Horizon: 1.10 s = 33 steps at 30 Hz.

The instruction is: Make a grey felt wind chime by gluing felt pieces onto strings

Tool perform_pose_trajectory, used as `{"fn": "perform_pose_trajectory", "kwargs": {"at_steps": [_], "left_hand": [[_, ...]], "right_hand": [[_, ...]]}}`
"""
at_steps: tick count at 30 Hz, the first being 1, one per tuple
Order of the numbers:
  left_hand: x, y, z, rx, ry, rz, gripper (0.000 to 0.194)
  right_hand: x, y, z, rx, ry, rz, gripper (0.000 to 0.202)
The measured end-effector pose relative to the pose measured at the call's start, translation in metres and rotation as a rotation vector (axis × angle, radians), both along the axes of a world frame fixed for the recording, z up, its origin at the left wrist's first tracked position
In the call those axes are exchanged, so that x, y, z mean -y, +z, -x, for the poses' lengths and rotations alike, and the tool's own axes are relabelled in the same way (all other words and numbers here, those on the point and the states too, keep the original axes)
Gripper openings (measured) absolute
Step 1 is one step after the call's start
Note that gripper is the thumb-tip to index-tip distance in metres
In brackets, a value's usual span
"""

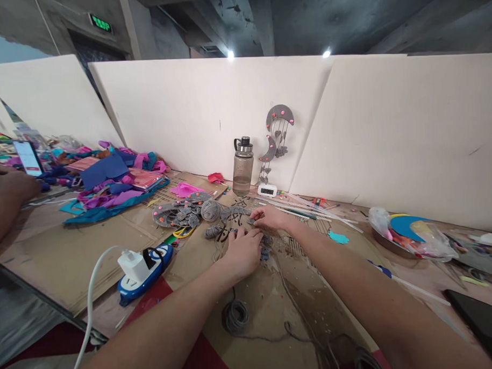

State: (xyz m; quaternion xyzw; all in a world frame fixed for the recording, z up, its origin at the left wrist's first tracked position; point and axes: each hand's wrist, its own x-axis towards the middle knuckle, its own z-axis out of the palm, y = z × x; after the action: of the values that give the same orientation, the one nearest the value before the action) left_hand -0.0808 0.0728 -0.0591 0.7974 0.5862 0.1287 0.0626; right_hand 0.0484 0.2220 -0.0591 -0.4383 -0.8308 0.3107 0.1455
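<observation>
My left hand (245, 253) is closed, with fingers curled low over the cardboard (258, 308); whatever they press on is mostly covered. Just beyond it, my right hand (269, 217) pinches a small grey piece (251, 222), perhaps felt, with the fingertips. Grey scraps (265, 254) show below the left hand's edge. Left of the hands sit a grey yarn ball (210, 210), a smaller yarn wad (212, 232) and a grey crescent (162, 215) with coloured dots. Nearer me lies a coil of grey yarn (235, 315), its strand trailing right.
A water bottle (243, 168) and white digital clock (267, 191) stand by the board. White sticks (311, 206) lie right of them. A blue power strip (146, 274) with cable, scissors (183, 232), a bowl (393, 244) and a phone (480, 321) surround the workspace. Another person's hand (12, 184) appears far left.
</observation>
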Motion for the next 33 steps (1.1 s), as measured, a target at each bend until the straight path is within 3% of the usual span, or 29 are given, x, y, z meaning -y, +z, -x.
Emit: {"fn": "perform_pose_trajectory", "kwargs": {"at_steps": [9,15,22,26,33], "left_hand": [[-0.001,0.0,0.0,-0.006,-0.004,-0.012,0.039],[-0.003,0.015,0.001,0.09,-0.001,-0.114,0.039],[-0.031,0.041,0.048,0.451,0.22,-0.165,0.032],[-0.041,0.045,0.076,0.414,0.277,-0.066,0.024],[-0.044,0.047,0.09,0.397,0.334,-0.091,0.023]], "right_hand": [[0.006,0.003,-0.002,-0.046,-0.04,0.01,0.035],[0.019,0.01,-0.005,-0.048,-0.117,-0.071,0.025],[0.045,0.021,0.001,-0.033,-0.197,-0.237,0.012],[0.064,0.029,0.011,-0.008,-0.157,-0.254,0.009],[0.091,0.038,0.025,0.116,-0.062,-0.307,0.012]]}}
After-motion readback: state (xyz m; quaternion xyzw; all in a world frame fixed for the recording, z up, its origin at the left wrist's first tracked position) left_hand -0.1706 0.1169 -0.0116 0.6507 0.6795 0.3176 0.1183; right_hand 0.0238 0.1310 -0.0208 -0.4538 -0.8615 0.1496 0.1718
